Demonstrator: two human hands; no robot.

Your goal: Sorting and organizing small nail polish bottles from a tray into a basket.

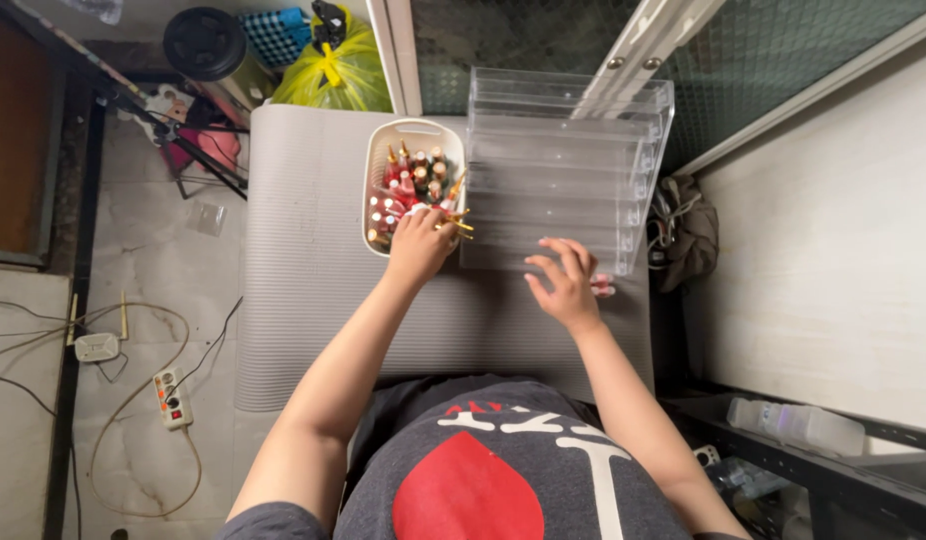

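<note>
A white oval basket (pixel 378 165) holding several small bottles (pixel 408 182) with gold and red caps sits on a grey ribbed mat (pixel 303 230). My left hand (pixel 420 243) rests at the basket's near right rim, closed around several gold-capped bottles (pixel 455 222) that stick out to the right. A clear tiered acrylic rack (pixel 563 165) stands right of the basket. My right hand (pixel 565 282) lies at the rack's near edge with fingers spread; a small pink-capped bottle (pixel 605 288) shows just beside it.
A yellow plastic bag (pixel 333 75) and a black round lid (pixel 205 42) lie beyond the mat. A power strip (pixel 173 398) and cables are on the floor at left. A dark cloth (pixel 688 230) sits right of the rack, by a white wall.
</note>
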